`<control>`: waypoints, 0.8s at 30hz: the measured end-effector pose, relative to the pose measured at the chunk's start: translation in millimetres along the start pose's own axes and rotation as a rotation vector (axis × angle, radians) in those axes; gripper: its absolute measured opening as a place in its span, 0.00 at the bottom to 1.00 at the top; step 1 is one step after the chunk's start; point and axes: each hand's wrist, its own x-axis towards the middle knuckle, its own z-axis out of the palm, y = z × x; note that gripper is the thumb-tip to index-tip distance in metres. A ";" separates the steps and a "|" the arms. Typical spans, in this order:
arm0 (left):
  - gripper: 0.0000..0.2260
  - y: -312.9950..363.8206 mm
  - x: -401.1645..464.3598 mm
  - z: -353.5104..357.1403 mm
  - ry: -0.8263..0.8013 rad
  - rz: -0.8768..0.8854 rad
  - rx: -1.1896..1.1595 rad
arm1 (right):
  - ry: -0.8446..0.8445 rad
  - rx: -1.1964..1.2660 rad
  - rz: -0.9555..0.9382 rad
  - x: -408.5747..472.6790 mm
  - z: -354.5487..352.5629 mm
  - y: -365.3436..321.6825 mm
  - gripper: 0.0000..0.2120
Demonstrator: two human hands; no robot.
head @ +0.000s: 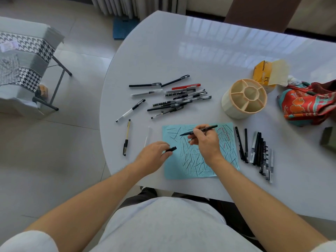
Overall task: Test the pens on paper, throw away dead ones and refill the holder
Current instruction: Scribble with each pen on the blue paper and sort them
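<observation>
A light blue sheet of paper point(174, 166) covered in scribbled lines lies on the white table point(200, 51). My right hand point(205, 140) grips an uncapped black pen point(211, 128), its tip pointing left just above the paper. My left hand point(152, 154) rests at the paper's left edge and pinches the black pen cap point(171, 149). A heap of several pens point(178, 100) lies beyond the paper. A row of several dark pens point(256, 151) lies right of the paper. The cream pen holder point(243, 98), divided into compartments, stands with nothing in it at the right.
A yellow-barrelled pen point(127, 137) and a clear pen point(148, 136) lie left of the paper. A yellow carton point(263, 73) and a red patterned cloth bag point(309, 104) sit at the right. A houndstooth-covered chair point(27, 60) stands on the floor to the left.
</observation>
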 end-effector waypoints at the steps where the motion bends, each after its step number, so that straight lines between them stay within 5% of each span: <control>1: 0.14 1.9 0.2 -0.9 0.008 -0.006 -0.016 | -0.038 0.024 0.007 -6.4 -1.9 1.1 0.05; 18: 0.11 40.7 8.2 -2.6 -0.103 0.010 0.019 | -0.116 0.053 0.014 -32.8 -22.8 7.4 0.04; 24: 0.16 53.5 14.6 -7.7 -0.001 0.007 -0.011 | 0.069 0.174 -0.069 -32.4 -39.3 -2.4 0.06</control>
